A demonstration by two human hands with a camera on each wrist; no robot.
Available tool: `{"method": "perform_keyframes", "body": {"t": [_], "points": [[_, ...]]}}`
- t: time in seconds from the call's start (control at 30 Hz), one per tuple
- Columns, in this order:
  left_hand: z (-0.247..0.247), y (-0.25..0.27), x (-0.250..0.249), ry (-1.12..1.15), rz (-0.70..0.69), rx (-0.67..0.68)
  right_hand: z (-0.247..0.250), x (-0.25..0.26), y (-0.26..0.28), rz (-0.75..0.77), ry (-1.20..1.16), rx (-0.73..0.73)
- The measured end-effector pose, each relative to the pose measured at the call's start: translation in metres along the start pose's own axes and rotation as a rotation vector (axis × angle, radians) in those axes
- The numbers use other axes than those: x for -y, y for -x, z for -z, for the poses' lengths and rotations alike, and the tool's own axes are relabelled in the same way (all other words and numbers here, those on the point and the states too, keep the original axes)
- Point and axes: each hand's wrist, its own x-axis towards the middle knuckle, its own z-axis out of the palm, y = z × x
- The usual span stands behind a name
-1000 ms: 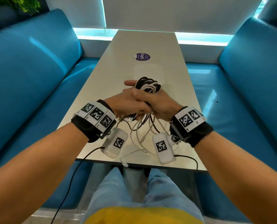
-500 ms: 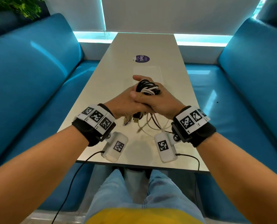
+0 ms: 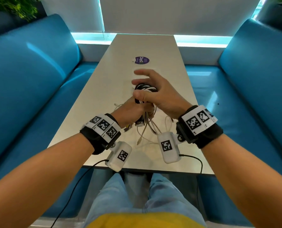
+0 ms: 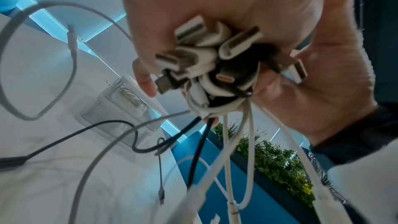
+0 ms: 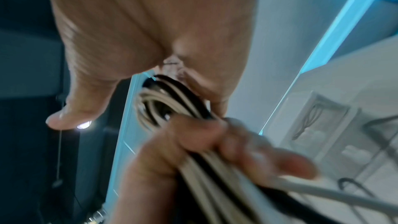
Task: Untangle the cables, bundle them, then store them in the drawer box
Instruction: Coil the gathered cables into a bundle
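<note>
A coiled bundle of black and white cables (image 3: 145, 87) is held above the table. My left hand (image 3: 131, 111) grips it from below, fist closed round the strands; in the left wrist view several USB plugs (image 4: 206, 57) bunch inside that fist. My right hand (image 3: 153, 86) hovers over the top of the coil with fingers stretched forward and thumb beside the strands. Loose cable ends (image 3: 145, 134) trail down onto the table. The clear drawer box (image 4: 120, 113) stands just beyond the hands, mostly hidden behind the right hand in the head view.
The long pale table (image 3: 100, 89) carries a purple sticker (image 3: 141, 60) further out. Blue benches (image 3: 30, 79) flank it on both sides. A few thin cables (image 4: 64, 139) lie spread on the tabletop near the box.
My right hand has come off its clasp over the left hand and spread its fingers forward. The coil has shifted further out along the table, and the left hand still holds it.
</note>
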Motion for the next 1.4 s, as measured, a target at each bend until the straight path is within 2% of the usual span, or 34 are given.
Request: {"method": "perform_keyframes", "body": {"t": [0.1,0.2,0.33,0.5,0.67,0.8,0.9,0.97,1.1,1.2,1.27,1.4], "points": [[-0.001,-0.001,0.001,0.075,0.076,0.036,0.002,0.010,-0.004,0.056,-0.049,0.056],[-0.002,-0.002,-0.001,0.072,0.123,0.122,-0.003,0.009,-0.007,0.113,-0.023,0.018],[-0.002,-0.002,0.002,0.091,0.101,0.176,-0.008,0.008,-0.005,0.112,-0.083,0.012],[0.000,-0.004,0.001,0.097,0.127,0.278,-0.021,0.008,-0.005,0.136,-0.130,-0.151],[0.000,-0.004,-0.007,0.137,0.082,0.250,-0.018,0.009,-0.008,0.171,-0.165,-0.296],[0.024,-0.004,0.004,0.094,0.075,0.266,-0.005,0.012,-0.007,0.191,-0.093,-0.364],[0.044,-0.002,0.000,0.122,0.094,0.213,-0.002,0.014,-0.005,0.187,-0.024,-0.352],[0.049,-0.002,-0.007,0.163,0.056,0.192,-0.006,0.014,-0.005,0.197,-0.005,-0.363],[0.031,0.000,-0.019,0.100,0.027,0.364,-0.021,0.021,-0.004,0.237,-0.105,-0.356],[0.016,0.004,-0.023,0.201,0.061,0.459,-0.027,0.030,-0.002,0.245,-0.221,-0.296],[0.012,0.004,-0.024,0.265,0.059,0.483,-0.026,0.034,0.000,0.253,-0.221,-0.269],[0.006,-0.002,-0.022,0.254,0.081,0.429,-0.020,0.032,0.000,0.265,-0.178,-0.248]]}}
